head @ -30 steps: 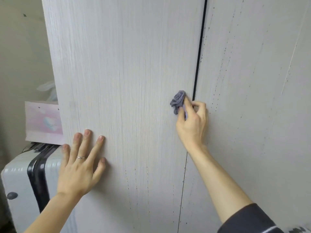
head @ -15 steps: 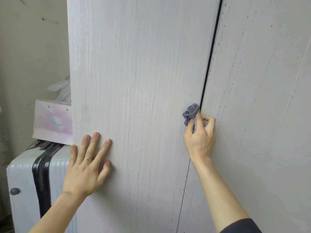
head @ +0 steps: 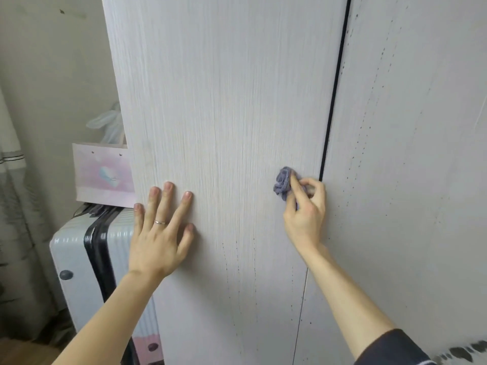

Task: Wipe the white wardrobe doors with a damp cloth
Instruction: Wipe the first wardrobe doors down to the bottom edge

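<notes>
Our left hand [head: 158,241] lies flat on the left door [head: 224,101], well to the left of the dark gap [head: 334,101] between the two wardrobe doors. Its fingers are straight and spread, and one of them wears a ring [head: 160,222]. Our right hand [head: 305,214] curls its fingers and thumb round a small bunched grey-purple cloth [head: 282,183] and presses it to the left door, just left of the gap. The knuckles of this hand reach about to the gap's line.

Half a second ago the cloth sat right against the gap, and the hand lay partly over onto the right door [head: 408,154]. Now the cloth has come away leftward, and a strip of bare door shows between it and the gap. The left hand keeps its flat, spread pose.

To the right of the gap, the right door carries trails of small dark specks. A few more run down the left door, left of the gap and lower than the cloth. Far left of the gap, past the left door's outer edge, stands a pale suitcase [head: 76,259] with a dark band. A pink paper bag [head: 102,175] rests on top of it. A dark sleeve [head: 392,349] covers our right forearm, low and to the right of the gap.
</notes>
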Demonstrator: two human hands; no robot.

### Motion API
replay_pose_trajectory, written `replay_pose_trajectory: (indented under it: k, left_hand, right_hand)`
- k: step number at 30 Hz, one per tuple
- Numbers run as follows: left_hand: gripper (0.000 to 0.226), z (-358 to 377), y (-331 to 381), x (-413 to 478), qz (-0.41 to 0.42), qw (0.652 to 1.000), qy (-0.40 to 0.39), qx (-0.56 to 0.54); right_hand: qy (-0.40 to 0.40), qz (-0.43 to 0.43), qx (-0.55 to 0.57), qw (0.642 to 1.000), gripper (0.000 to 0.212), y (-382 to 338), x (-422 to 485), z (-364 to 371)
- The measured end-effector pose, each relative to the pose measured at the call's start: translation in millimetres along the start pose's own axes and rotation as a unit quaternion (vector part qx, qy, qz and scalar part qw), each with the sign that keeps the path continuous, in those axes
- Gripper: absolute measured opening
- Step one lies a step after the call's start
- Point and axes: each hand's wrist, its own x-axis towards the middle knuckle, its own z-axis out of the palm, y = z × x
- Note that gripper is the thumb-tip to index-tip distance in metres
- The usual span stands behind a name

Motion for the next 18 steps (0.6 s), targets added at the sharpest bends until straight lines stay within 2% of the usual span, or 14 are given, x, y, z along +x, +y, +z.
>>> replay_pose_trajectory:
  k: [3,5,7,10,12,14,16,18]
  left_hand:
    - [0.068,1,0,1,0.008,1.000,-0.005,0.003]
    - [0.068,2,-2,-1,0.002,1.000,-0.009,0.007]
    - [0.067,2,-4,-4,0.001,1.000,-0.013,0.015]
    - [0.067,-1,-7,-5,0.006,1.000,-0.015,0.025]
    - [0.068,-1,-6,-5,0.006,0.999,-0.019,0.032]
    - [0.069,-3,-5,-3,0.005,0.999,-0.024,0.037]
    - [0.070,-6,-5,-1,0.003,0.999,-0.037,0.030]
    - [0.071,-10,-4,-1,-0.003,0.998,-0.055,0.013]
  right_hand:
    - [0.015,-0.046,-0.001,0.999,0.037,-11,12,12]
    - [-0.008,-0.086,0.002,0.996,0.031,-10,-14,14]
    - [-0.089,-0.134,-0.010,0.987,0.033,1,-61,8]
    - [-0.227,-0.205,-0.067,0.950,0.047,24,-134,-7]
    - [-0.254,-0.205,-0.075,0.942,0.048,29,-148,-12]
    - [-0.224,-0.161,-0.045,0.960,0.044,12,-120,-4]
    - [-0.152,-0.120,-0.018,0.981,0.040,-16,-72,11]
    - [-0.097,-0.116,-0.013,0.988,0.037,-38,-32,24]
